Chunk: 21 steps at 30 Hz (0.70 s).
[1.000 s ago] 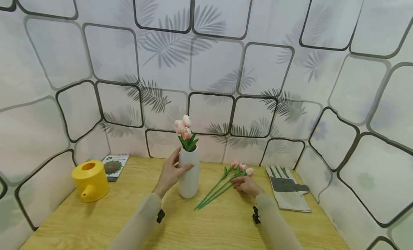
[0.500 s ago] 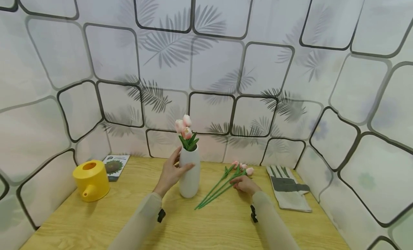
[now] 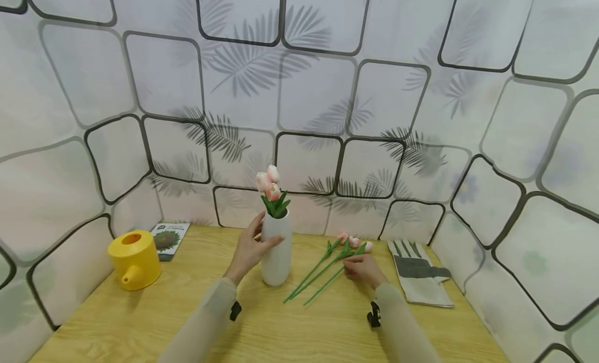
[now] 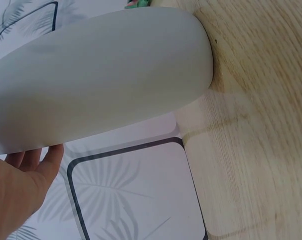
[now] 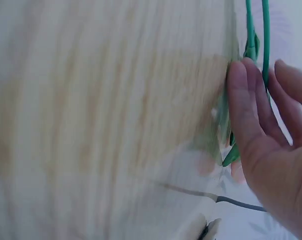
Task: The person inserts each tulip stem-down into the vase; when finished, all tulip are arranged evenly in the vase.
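Observation:
A white vase [image 3: 276, 254] stands upright on the wooden table with several pink tulips [image 3: 269, 183] in its mouth. My left hand [image 3: 250, 248] grips the vase from the left, thumb across its front; in the left wrist view the fingers curl behind its pale body [image 4: 101, 80]. To the right, my right hand [image 3: 366, 269] pinches the green stem of a tulip [image 3: 324, 287] just below its leaves. In the right wrist view that stem [image 5: 265, 40] passes between thumb and fingers. Two more tulips [image 3: 343, 238] lie beside it, blossoms toward the back.
A yellow watering can [image 3: 134, 259] stands at the left, in front of a seed packet [image 3: 169, 239] with a green plant picture. Folded grey-and-white gloves [image 3: 414, 269] lie at the right. A patterned curtain [image 3: 309, 92] encloses the table's back and sides.
The tulip at my right hand has shifted right, and its stem now lies apart from the other two. My left hand keeps its hold on the vase.

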### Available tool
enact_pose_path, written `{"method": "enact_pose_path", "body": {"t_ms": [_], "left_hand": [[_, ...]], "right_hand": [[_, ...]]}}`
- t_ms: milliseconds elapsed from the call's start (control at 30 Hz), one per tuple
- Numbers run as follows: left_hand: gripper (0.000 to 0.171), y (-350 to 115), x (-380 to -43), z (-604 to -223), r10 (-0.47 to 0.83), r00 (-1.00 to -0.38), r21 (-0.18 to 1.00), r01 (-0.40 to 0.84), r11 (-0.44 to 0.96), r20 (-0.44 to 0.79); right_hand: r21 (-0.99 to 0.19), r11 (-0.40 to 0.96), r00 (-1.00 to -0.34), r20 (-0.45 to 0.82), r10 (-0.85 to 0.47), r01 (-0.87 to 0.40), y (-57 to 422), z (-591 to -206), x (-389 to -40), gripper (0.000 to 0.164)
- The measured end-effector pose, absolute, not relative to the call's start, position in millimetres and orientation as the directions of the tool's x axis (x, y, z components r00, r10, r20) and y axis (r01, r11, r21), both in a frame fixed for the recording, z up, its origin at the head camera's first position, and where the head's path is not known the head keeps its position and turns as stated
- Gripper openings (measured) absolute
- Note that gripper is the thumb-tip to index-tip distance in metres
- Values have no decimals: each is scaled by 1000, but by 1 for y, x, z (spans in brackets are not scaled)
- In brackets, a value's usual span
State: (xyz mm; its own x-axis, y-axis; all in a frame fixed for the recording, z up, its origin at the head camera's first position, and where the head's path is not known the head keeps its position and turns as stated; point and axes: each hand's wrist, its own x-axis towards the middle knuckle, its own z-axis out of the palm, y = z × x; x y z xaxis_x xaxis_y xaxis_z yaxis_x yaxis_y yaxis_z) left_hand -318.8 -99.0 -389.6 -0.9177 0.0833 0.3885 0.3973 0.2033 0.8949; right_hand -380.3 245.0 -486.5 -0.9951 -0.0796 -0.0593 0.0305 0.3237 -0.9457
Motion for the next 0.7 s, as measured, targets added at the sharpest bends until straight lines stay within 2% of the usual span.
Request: {"method": "enact_pose_path", "body": {"t_ms": [200, 433, 567, 700], "left_hand": [[83, -100, -325, -395, 76, -918, 891, 395, 224, 389], [86, -102, -348, -415, 57, -914, 891, 403, 209, 401], [87, -102, -348, -417, 54, -908, 885, 418, 203, 416], [87, -102, -347, -417, 53, -911, 889, 412, 199, 410]], "right_hand": [[-992, 111, -992, -51, 116, 64, 242, -482, -375, 36], [-983, -186, -979, -32, 202, -6, 237, -475, -376, 53], [-972, -234, -973, -60, 223, 7, 236, -473, -375, 58], [-970, -242, -973, -72, 220, 17, 235, -472, -373, 55]]}}
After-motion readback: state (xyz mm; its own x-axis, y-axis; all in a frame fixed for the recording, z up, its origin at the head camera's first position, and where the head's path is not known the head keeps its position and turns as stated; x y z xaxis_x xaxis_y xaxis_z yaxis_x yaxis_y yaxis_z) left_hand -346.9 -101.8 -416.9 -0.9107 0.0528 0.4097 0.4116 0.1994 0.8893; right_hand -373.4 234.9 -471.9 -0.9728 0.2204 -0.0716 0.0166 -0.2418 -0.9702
